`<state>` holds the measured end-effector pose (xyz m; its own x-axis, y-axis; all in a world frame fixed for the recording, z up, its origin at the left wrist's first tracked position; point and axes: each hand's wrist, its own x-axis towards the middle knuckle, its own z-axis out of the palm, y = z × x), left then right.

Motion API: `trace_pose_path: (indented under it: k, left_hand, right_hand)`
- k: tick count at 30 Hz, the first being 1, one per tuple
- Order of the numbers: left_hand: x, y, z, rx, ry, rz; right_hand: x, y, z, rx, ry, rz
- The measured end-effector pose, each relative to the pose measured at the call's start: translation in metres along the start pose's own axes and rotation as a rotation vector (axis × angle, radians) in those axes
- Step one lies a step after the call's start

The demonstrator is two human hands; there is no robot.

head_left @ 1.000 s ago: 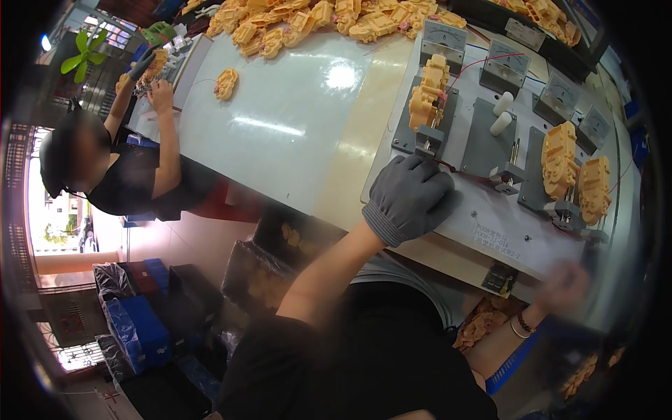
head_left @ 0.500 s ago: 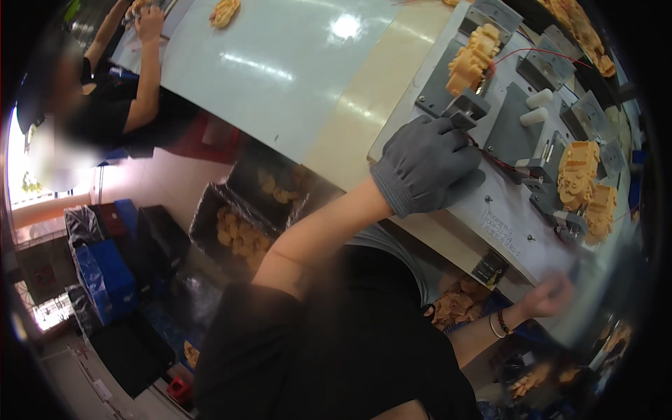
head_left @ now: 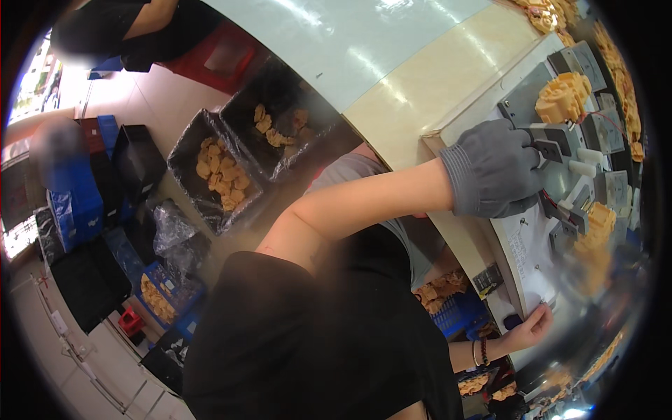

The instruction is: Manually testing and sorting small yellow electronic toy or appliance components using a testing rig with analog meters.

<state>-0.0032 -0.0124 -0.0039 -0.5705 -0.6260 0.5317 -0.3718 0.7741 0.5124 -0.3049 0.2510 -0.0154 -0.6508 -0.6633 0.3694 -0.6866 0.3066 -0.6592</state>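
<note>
My left hand (head_left: 493, 168), in a grey work glove, is closed in a fist beside a grey metal block (head_left: 551, 143) on a test-fixture board. Whatever its fingers hold is hidden. Just beyond the block, an orange plastic moulded part (head_left: 563, 96) sits on the fixture. Another orange moulded part (head_left: 596, 227) rests on the fixture's nearer end, partly blurred. My bare right hand (head_left: 528, 332), with bracelets at the wrist, is at the near edge of the white board (head_left: 525, 255). Its fingertips are pinched together; anything between them is too small to name.
Two white pegs (head_left: 584, 162) and thin red wires stand out on the fixture. Plastic-lined bins (head_left: 217, 175) of orange parts are on the floor at left. A blue basket (head_left: 455, 315) sits below the table edge. A co-worker's arm (head_left: 150, 17) shows at upper left.
The view has turned, so the table and fixture appear farther right. My left hand stays closed by the metal block. My right hand, blurred before, is now at the board's near edge, fingertips together.
</note>
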Motion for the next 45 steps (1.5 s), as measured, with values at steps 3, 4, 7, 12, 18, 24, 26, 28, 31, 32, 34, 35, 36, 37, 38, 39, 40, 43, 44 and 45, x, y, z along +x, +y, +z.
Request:
trace_pose_path:
  k: [3,4,7,12,18,24,26,28,31,32,34,35,36,37,38,39,40,43,44,45]
  left_hand:
    - [0.001,0.0,0.005,0.017,0.005,-0.002]
    - [0.002,-0.001,0.007,0.016,0.042,0.015]
    - [0.002,-0.002,0.008,0.0,0.05,0.017]
    - [0.001,-0.002,0.009,0.019,0.022,0.026]
    - [0.0,-0.001,0.006,-0.025,0.026,0.013]
    - [0.0,-0.005,0.001,-0.002,0.004,0.029]
    - [0.001,-0.005,0.0,-0.025,0.01,0.04]
    - [0.002,-0.004,0.0,-0.037,0.044,0.068]
    - [0.003,0.004,0.001,-0.104,0.159,0.168]
    - [0.01,0.009,0.004,-0.155,0.24,0.236]
    - [0.019,0.031,-0.001,-0.235,0.177,0.331]
    - [0.026,0.041,-0.004,-0.275,0.133,0.365]
    - [0.033,0.05,-0.012,-0.294,0.129,0.413]
    - [0.044,0.063,-0.02,-0.228,0.104,0.455]
    - [0.056,0.079,-0.023,-0.17,0.082,0.505]
    - [0.074,0.092,-0.017,-0.239,0.072,0.566]
    - [0.095,0.106,-0.007,-0.177,-0.023,0.584]
    - [0.147,0.146,0.026,-0.081,-0.372,0.545]
    - [0.163,0.158,0.039,-0.017,-0.629,0.438]
    - [0.173,0.154,0.066,0.04,-0.631,0.707]
  right_hand:
    - [0.005,-0.005,-0.003,-0.012,-0.052,0.045]
    - [0.009,-0.007,-0.005,-0.042,-0.082,0.061]
    - [0.011,-0.011,-0.006,-0.071,-0.104,0.087]
    - [0.008,-0.008,-0.002,-0.05,-0.066,0.105]
    - [0.004,-0.005,-0.001,-0.038,-0.022,0.095]
    - [0.002,0.009,0.015,-0.011,0.021,-0.006]
    - [-0.002,0.017,0.026,-0.137,0.176,-0.135]
    - [-0.003,0.023,0.031,-0.094,0.217,-0.152]
    - [-0.011,0.031,0.017,-0.159,0.278,-0.194]
    - [-0.016,0.029,0.012,-0.139,0.259,-0.165]
    - [-0.016,0.013,0.015,-0.043,0.258,-0.098]
    - [-0.009,-0.006,0.023,0.028,0.274,-0.068]
    - [-0.001,-0.023,0.038,0.126,0.232,-0.046]
    - [0.007,-0.045,0.044,0.198,0.197,-0.023]
    - [0.014,-0.059,0.051,0.31,0.227,-0.022]
    - [0.017,-0.065,0.056,0.411,0.267,-0.021]
    - [0.018,-0.07,0.057,0.528,0.31,0.031]
    - [0.017,-0.063,0.049,0.741,0.291,0.064]
    - [0.016,-0.064,0.047,0.727,0.33,0.065]
    - [0.017,-0.068,0.048,0.705,0.322,0.024]
